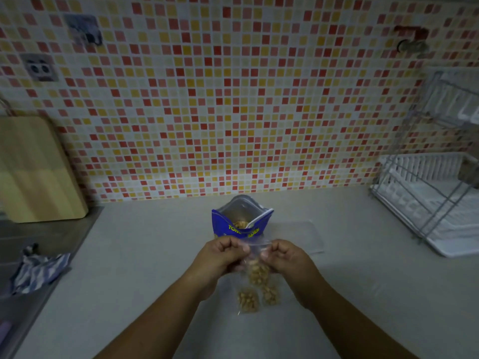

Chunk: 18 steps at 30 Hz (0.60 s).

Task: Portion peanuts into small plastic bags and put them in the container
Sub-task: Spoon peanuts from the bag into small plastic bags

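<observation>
Cutting board [33, 169] of pale wood at far left, leaning on the mosaic tile wall [259, 99], with a double wall socket [39, 67] above it. Below, steel sink surround [44, 237], with a striped blue-and-white cloth [39, 270] crumpled at its edge beside the grey counter [129, 281].

Mid-counter, near the wall: blue peanut pouch [241, 225] standing upright, mouth wide open, nuts visible inside. Just in front of it, left hand [220, 257] with fingers curled, thumb and fingertips pinching the left end of the top strip of a small clear bag [255, 270]. Bag held up off the counter between both hands, peanuts [258, 274] bunched in its lower half. Right hand [285, 256] likewise curled, pinching the right end of the same strip (seal closed or not: impossible to tell).

Beneath the held bag, two filled portions lying on the counter side by side: nearer filled bag [248, 300] to the left, farther filled bag [270, 294] just beside it. Right of the pouch and just behind the right hand, clear plastic container [308, 237], flat and faint against the counter. Far right, wire dish rack [427, 203] with white plastic tray.
</observation>
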Motion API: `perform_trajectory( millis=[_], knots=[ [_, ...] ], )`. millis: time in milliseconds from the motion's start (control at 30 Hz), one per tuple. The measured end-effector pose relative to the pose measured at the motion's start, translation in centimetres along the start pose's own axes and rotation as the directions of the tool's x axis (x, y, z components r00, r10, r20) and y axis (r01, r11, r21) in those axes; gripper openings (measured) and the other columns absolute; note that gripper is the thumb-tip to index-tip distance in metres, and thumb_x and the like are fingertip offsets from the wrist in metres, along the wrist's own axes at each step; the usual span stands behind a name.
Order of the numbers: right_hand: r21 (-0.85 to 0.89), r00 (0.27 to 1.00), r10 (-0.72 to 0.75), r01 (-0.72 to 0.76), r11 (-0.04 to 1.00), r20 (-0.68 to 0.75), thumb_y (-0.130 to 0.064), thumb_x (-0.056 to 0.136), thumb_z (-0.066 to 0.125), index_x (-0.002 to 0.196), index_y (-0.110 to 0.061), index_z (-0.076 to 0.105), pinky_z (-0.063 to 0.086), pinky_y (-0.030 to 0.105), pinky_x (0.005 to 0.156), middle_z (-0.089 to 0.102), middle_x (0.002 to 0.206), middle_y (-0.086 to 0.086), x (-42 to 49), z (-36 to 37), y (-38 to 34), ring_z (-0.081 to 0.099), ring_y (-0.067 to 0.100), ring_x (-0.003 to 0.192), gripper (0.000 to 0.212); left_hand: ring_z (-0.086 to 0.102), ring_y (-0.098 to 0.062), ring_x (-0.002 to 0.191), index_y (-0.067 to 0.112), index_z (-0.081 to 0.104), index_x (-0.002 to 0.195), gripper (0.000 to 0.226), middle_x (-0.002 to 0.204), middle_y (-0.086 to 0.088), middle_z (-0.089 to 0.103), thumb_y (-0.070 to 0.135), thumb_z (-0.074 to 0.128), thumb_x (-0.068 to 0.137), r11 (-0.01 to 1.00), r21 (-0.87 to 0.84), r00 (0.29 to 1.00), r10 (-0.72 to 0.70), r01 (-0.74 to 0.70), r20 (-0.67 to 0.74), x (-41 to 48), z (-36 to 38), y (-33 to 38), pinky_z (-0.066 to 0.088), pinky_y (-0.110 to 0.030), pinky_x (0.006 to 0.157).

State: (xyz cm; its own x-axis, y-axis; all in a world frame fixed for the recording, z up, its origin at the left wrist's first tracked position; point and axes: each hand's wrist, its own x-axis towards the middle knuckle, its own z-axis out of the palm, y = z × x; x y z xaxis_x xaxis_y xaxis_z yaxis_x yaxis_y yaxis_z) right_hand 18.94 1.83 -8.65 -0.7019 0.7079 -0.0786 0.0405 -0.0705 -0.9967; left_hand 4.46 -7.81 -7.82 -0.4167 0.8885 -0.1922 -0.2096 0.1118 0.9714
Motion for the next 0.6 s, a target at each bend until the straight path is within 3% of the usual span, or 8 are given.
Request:
perform_trajectory(
  millis=[167,267,300,367,433,500,600],
  knots=[
    [-0.171,0.991,0.132,-0.137,0.976,-0.037,-0.003,0.083,0.066,0.068,-0.017,0.062,0.039,0.019,0.050,0.060,0.057,-0.004,-0.5,-0.4,3.9,0.049,0.007,0.052,0.022,0.060,-0.011,0.062,0.011,0.065,0.085,0.007,0.074,-0.003,0.065,0.005,0.062,0.084,0.976,0.093,0.975,-0.204,0.196,0.089,-0.1,-1.8,-2.8,0.052,-0.019,0.060],
    [-0.349,0.976,0.179,-0.211,0.913,-0.121,-0.002,0.080,0.065,0.053,-0.025,0.061,0.039,0.018,0.048,0.058,0.052,-0.007,0.1,-0.4,5.6,0.050,0.006,0.051,0.035,0.057,-0.014,0.064,0.018,0.068,0.076,0.017,0.074,-0.002,0.066,0.003,0.060,0.082,0.937,0.259,0.964,-0.190,0.234,-0.185,1.5,-4.0,-5.3,0.049,-0.024,0.059],
    [-0.391,0.970,0.190,-0.237,0.889,-0.154,-0.003,0.078,0.063,0.050,-0.027,0.060,0.040,0.016,0.049,0.058,0.052,-0.007,0.5,-0.4,6.0,0.051,0.005,0.053,0.038,0.060,-0.015,0.069,0.021,0.069,0.077,0.018,0.078,0.000,0.068,0.006,0.059,0.080,0.892,0.375,0.947,-0.148,0.252,-0.284,2.2,-4.8,-6.2,0.050,-0.026,0.063],
    [-0.457,0.954,0.201,-0.284,0.843,-0.222,-0.007,0.079,0.061,0.057,-0.025,0.063,0.042,0.011,0.054,0.062,0.061,-0.005,1.3,-0.1,6.9,0.056,0.006,0.060,0.028,0.066,-0.018,0.083,0.027,0.069,0.089,0.020,0.092,0.000,0.070,0.013,0.061,0.077,0.800,0.524,0.930,-0.110,0.292,-0.350,3.3,-5.7,-7.5,0.055,-0.029,0.074],
    [-0.540,0.943,0.191,-0.314,0.781,-0.272,-0.014,0.082,0.059,0.077,-0.017,0.069,0.047,0.018,0.071,0.069,0.081,0.002,2.0,0.3,7.7,0.064,0.015,0.080,0.011,0.066,-0.020,0.091,0.027,0.065,0.105,0.031,0.101,-0.004,0.068,0.022,0.067,0.074,0.713,0.625,0.941,-0.155,0.318,-0.303,4.2,-5.9,-8.6,0.054,-0.027,0.082],
    [-0.606,0.936,0.169,-0.331,0.723,-0.309,-0.019,0.083,0.058,0.092,-0.014,0.070,0.046,0.025,0.082,0.072,0.094,0.005,2.6,0.6,8.7,0.064,0.021,0.095,0.015,0.063,-0.020,0.101,0.023,0.059,0.119,0.055,0.111,-0.007,0.063,0.037,0.068,0.066,0.549,0.792,0.963,-0.145,0.269,-0.227,5.0,-5.7,-9.3,0.047,-0.022,0.088],
    [-0.657,0.922,0.052,-0.311,0.687,-0.383,-0.024,0.079,0.061,0.085,-0.017,0.072,0.052,0.032,0.082,0.075,0.085,0.006,2.8,1.3,9.5,0.067,0.027,0.089,0.014,0.053,-0.024,0.111,0.019,0.056,0.118,0.066,0.117,-0.007,0.053,0.042,0.060,0.057,0.425,0.875,0.971,-0.153,0.232,-0.184,5.8,-5.4,-10.1,0.043,-0.024,0.094]
  ],
)
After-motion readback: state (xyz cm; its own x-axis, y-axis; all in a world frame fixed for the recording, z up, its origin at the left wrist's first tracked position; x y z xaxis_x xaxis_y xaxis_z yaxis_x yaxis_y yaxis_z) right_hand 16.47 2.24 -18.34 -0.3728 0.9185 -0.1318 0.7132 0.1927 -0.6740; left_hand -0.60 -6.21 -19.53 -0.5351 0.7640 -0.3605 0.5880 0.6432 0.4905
